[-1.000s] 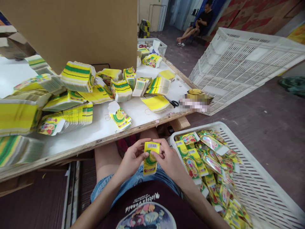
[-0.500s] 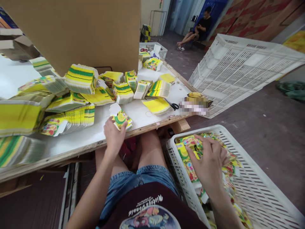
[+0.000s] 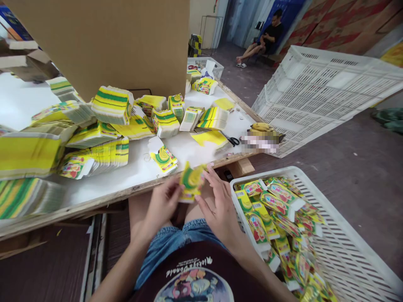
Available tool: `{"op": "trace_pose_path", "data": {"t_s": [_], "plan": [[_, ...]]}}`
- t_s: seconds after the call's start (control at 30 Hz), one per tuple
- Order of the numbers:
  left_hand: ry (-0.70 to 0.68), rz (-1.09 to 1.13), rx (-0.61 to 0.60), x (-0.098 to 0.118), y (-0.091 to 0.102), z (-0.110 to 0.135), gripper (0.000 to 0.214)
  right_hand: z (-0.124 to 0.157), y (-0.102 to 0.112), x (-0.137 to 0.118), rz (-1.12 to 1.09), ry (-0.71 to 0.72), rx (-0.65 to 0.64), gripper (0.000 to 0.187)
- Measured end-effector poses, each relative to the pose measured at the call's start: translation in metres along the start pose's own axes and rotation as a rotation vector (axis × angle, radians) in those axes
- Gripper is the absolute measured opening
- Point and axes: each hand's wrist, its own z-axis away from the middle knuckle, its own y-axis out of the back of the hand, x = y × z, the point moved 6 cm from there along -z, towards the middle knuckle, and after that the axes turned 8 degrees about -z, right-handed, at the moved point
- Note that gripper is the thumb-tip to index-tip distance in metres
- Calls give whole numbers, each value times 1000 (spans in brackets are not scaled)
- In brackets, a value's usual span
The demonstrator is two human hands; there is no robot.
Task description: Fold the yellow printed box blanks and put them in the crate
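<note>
A small yellow-and-green printed carton (image 3: pixel 191 182) is held over my lap, just off the table's front edge. My left hand (image 3: pixel 163 204) is closed on its left side, thumb and fingers pinching the card. At the carton's right side, the thumb and fingertips of my right hand (image 3: pixel 220 205) grip its edges. A small pile of matching flat cartons (image 3: pixel 165 159) lies on the white table (image 3: pixel 138 167) in front of my left hand. To my right, a white plastic crate (image 3: pixel 349 235) contains many small yellow, green and red cartons (image 3: pixel 277 209).
Stacks of flat printed cartons (image 3: pixel 113 105) spread across the table before a large cardboard box (image 3: pixel 110 46). Black-handled scissors (image 3: pixel 233 141) and bananas (image 3: pixel 262 127) lie near the right corner. Stacked white crates (image 3: pixel 315 92) stand beyond; a person (image 3: pixel 273 33) sits at the back.
My left hand has left the pile with one carton and come right and nearer to me. My right hand has moved left from the crate to meet it.
</note>
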Motion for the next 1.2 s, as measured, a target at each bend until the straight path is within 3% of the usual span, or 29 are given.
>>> {"op": "trace_pose_path", "data": {"t_s": [0.1,0.2,0.33,0.4,0.47,0.6,0.73,0.87,1.0,1.1,1.2], "plan": [[5,117,-100,12,-29,23,25,0,-5,10,-60,-81,-16,50],[35,164,-184,12,-43,30,27,7,-4,22,-169,-197,59,40],[54,515,-424,12,-64,32,40,17,-4,24,-427,-270,148,28],[93,689,-484,11,-74,33,45,19,-6,21,-516,-284,155,23],[162,784,-458,5,-81,33,45,22,-4,19,-552,-278,198,22],[278,831,-267,-10,-84,30,37,29,8,28,-513,-332,346,41],[263,715,-232,-11,-83,28,35,33,4,46,-494,-474,191,26],[149,636,-205,3,-73,24,52,35,15,53,-485,-438,263,30],[87,641,-375,18,-66,24,58,31,20,51,-555,-365,102,35],[130,696,-522,22,-65,29,46,32,23,51,-523,-388,-74,18],[167,731,-592,23,-67,35,38,32,25,49,-404,-349,-124,28]]}}
